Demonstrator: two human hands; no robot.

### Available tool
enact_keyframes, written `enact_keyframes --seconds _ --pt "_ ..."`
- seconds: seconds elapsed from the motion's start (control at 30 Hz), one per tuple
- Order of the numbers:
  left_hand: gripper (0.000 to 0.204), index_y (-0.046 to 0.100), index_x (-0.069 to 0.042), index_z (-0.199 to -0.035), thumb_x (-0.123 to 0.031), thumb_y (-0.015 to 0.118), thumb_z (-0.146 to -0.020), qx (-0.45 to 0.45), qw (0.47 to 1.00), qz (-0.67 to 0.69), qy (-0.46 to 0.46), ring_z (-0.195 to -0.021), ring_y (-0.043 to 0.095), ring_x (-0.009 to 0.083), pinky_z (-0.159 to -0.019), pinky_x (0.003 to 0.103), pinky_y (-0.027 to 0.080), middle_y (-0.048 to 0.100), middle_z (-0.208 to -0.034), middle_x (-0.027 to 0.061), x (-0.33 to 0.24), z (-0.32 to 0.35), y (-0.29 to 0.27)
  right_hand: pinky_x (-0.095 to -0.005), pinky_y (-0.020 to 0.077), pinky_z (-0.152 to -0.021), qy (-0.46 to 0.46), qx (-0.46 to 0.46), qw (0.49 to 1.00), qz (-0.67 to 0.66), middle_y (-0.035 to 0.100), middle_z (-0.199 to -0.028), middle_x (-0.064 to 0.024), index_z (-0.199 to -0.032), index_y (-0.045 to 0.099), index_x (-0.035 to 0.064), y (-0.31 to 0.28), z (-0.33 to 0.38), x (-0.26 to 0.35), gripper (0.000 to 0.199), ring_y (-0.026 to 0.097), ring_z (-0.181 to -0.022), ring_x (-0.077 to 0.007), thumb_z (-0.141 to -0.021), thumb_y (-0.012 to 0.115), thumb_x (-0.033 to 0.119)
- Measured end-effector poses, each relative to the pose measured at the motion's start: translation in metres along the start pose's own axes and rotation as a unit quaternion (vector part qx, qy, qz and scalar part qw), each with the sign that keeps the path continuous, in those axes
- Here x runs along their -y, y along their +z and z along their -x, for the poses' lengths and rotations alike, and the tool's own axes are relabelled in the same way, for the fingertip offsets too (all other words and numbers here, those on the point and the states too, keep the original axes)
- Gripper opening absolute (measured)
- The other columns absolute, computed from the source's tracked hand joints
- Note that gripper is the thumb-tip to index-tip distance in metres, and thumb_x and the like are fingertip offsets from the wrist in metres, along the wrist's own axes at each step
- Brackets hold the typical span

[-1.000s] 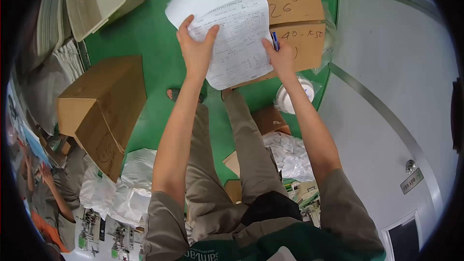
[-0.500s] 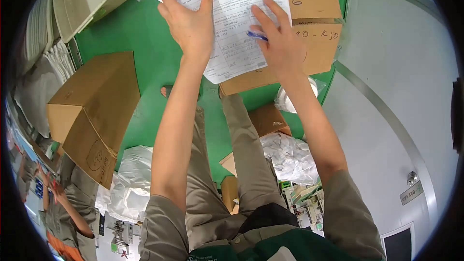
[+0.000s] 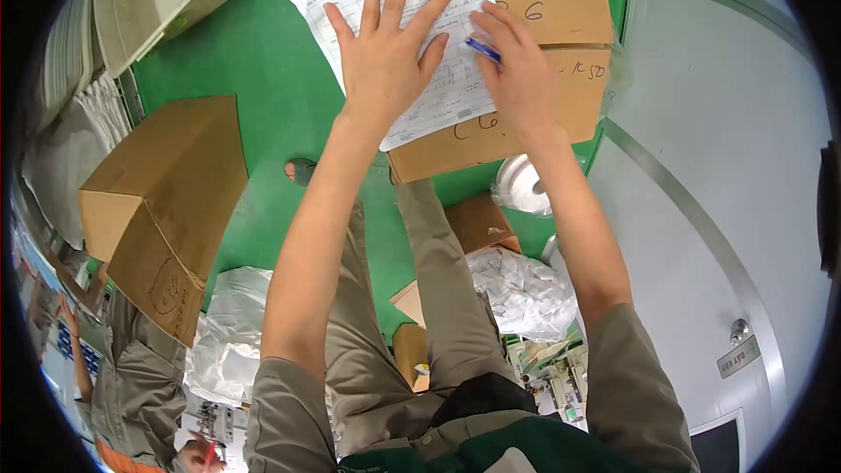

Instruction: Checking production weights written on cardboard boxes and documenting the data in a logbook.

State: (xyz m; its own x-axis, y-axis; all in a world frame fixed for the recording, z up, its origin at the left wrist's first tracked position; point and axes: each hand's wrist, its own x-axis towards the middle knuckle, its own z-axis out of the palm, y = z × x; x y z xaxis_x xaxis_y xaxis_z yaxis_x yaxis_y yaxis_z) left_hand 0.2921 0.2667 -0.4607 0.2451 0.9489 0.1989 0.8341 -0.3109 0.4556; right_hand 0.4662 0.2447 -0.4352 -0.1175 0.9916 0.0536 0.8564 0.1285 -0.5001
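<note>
the right hand (image 3: 524, 79) was closed around a blue pen (image 3: 483, 50), its tip resting on the printed form (image 3: 438, 92); the left hand (image 3: 385, 57) lay open and flat, fingers spread wide, pressing that sheet down and gripping nothing; half a second earlier the left fingers had still curled at the sheet's upper edge and the paper stood higher and looser, and a second earlier both hands held it up by its lower edge; now it lay flattened on the brown cardboard box (image 3: 561, 9), which suggested the sheet had been steadied as a surface for writing; the form sat directly under both hands, its right part overlapping the box lid and its left corner hanging out over the green floor (image 3: 263, 61); further out, a second cardboard box (image 3: 166, 210) stood to the left, a roll of tape (image 3: 521, 184) lay just below the first box, and crumpled white bags (image 3: 526, 293) sat beside the person's legs.
</note>
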Motion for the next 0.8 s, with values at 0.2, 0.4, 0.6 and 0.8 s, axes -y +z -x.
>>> enact_keyframes --seconds 0.2,0.4,0.6,0.8 --pt "0.053 0.052 -0.031 -0.135 -0.030 0.067 -0.085 0.045 0.998 -0.042 0.008 -0.140 0.025 0.0359 -0.103 0.071 0.022 0.028 -0.153 0.0099 -0.004 -0.011 -0.019 -0.0245 0.0463 -0.062 0.262 -0.139 0.917 -0.265 0.064 -0.086 -0.0026 -0.102 0.066 0.0029 -0.054 -0.002 0.004 0.031 0.060 -0.079 -0.0106 -0.100 0.050 0.029" --pt "0.055 0.053 -0.027 -0.133 -0.028 0.070 -0.081 0.079 0.997 -0.013 -0.015 -0.142 0.021 0.0386 -0.104 0.072 0.020 0.025 -0.154 0.0121 -0.012 -0.017 -0.024 -0.0265 0.0433 -0.060 0.246 -0.189 0.867 -0.390 0.055 -0.073 -0.0048 -0.109 0.058 -0.0072 -0.080 -0.001 -0.019 0.073 0.048 -0.063 -0.0132 -0.102 0.020 0.054" --pt "0.072 0.050 -0.027 -0.136 -0.038 0.079 -0.071 -0.246 0.946 0.150 0.150 -0.141 0.021 0.0413 -0.103 0.073 0.021 0.023 -0.154 0.0137 0.034 -0.011 0.040 -0.0265 0.0527 -0.060 0.229 -0.115 0.787 -0.561 0.060 -0.080 -0.0051 -0.096 0.061 -0.0008 -0.031 -0.009 0.003 0.020 0.059 -0.065 -0.0108 -0.093 0.063 0.019" --pt "0.069 0.048 -0.027 -0.138 -0.032 0.074 -0.075 -0.073 0.990 0.088 0.080 -0.142 0.018 0.0409 -0.104 0.072 0.019 0.021 -0.155 0.0144 -0.001 -0.013 -0.001 -0.0238 0.0511 -0.065 0.196 -0.051 0.806 -0.557 0.061 -0.085 -0.0043 -0.098 0.058 0.0005 0.004 -0.016 0.008 0.014 0.060 -0.067 -0.0101 -0.092 0.064 0.012"
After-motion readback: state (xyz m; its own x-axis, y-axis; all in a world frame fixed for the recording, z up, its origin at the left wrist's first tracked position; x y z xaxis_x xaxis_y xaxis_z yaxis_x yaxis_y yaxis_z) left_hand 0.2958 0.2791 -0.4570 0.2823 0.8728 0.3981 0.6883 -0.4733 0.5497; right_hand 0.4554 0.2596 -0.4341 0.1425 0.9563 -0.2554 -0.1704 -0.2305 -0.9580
